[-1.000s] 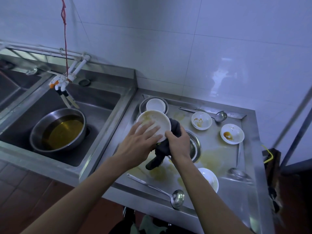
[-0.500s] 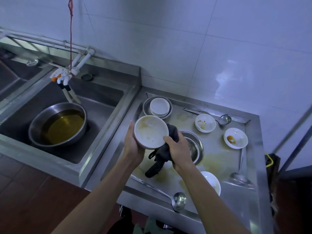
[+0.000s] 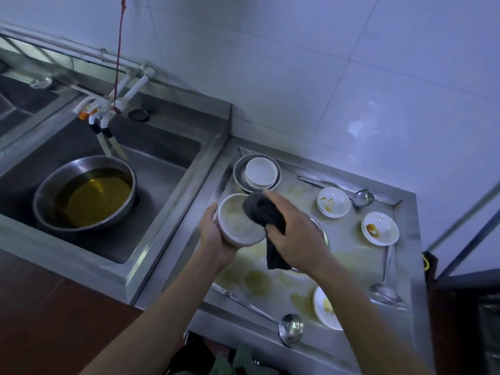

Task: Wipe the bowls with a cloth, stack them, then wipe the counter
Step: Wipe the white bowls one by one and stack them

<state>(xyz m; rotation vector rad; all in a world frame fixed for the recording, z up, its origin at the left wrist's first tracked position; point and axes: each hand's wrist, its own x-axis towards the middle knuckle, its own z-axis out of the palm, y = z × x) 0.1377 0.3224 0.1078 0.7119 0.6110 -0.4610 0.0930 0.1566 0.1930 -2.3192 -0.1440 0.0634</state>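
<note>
Bowl in hand: a white bowl (image 3: 238, 220) is held above the steel counter (image 3: 349, 255), tipped so its smeared inside faces the camera.
Left hand: the left hand (image 3: 213, 234) cups the bowl from its outer left side, thumb hooked at the rim; the other fingers are hidden behind the bowl, so how they lie I cannot tell.
Right hand: the right hand (image 3: 295, 234) grips a dark cloth (image 3: 263, 215), fingers curled round it and bunching it into the bowl's upper right, with a loose tail hanging below the wrist.
Handling: the bowl looks like glazed ceramic or melamine, stiff, light, and greasy (so probably slippery); I judge that a hold at the rim and the underside, as here, resists the cloth's push best. The cloth is soft and will follow the curve.
Risk: if ceramic, a slip over bare steel could chip it.
Waiting bowls: three soiled bowls sit apart on the counter, far (image 3: 333, 202), right (image 3: 380, 231) and near (image 3: 324, 307).
Stack: a clean-looking white stack (image 3: 261, 173) rests in a metal dish (image 3: 239, 174) at the back.
Counter: yellowish stains remain, so that wipe comes last.
</note>
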